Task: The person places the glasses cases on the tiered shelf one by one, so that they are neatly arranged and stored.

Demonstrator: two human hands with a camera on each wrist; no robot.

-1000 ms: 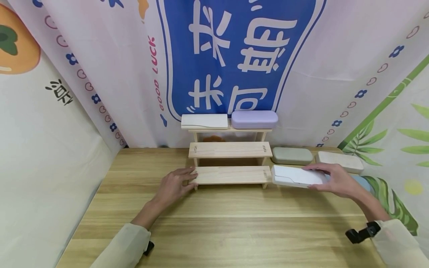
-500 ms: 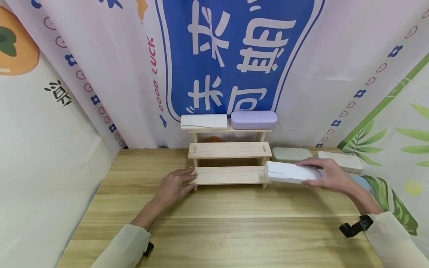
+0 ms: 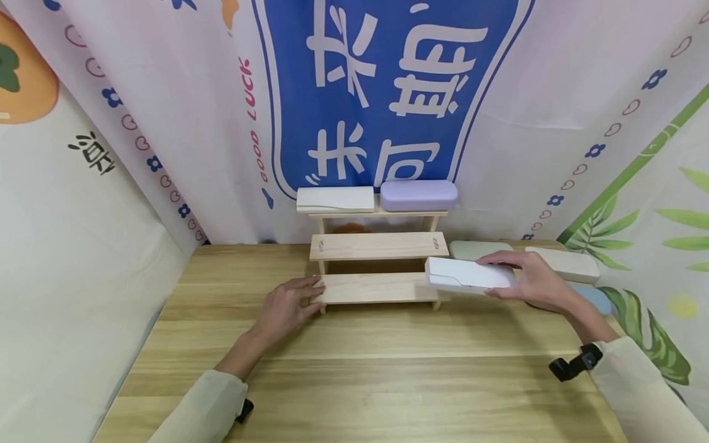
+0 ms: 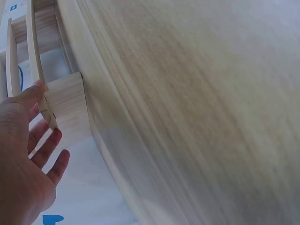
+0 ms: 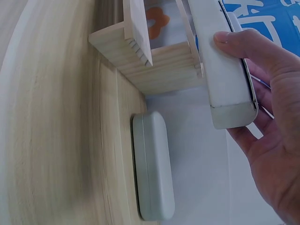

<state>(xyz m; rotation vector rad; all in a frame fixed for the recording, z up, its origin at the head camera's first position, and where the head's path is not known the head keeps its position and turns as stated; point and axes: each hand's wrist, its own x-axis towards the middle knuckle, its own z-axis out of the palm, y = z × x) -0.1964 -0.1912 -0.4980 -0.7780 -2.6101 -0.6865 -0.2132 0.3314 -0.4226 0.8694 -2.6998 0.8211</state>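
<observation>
My right hand (image 3: 534, 280) grips the right end of a white glasses case (image 3: 465, 275) with a flap lid. In the head view the case's left end overlaps the right end of the lowest step. The right wrist view shows the thumb on one long side of the case (image 5: 225, 70), fingers behind it. My left hand (image 3: 288, 304) holds the left end of the lowest step of a three-step wooden rack (image 3: 371, 289). In the left wrist view, thumb and fingers (image 4: 49, 149) stand on either side of the board's end. The middle step (image 3: 379, 246) is bare.
On the top step sit a cream case (image 3: 335, 200) and a purple case (image 3: 418, 195). Right of the rack are a grey-green case (image 3: 479, 248), an off-white case (image 3: 570, 266) and a blue case (image 3: 592, 298), partly behind my arm. A printed curtain (image 3: 232, 203) hangs behind the table.
My right hand has carried the white glasses case left and slightly toward the back, from beside the rack to over the lowest step's right end. My left hand has stayed in place.
</observation>
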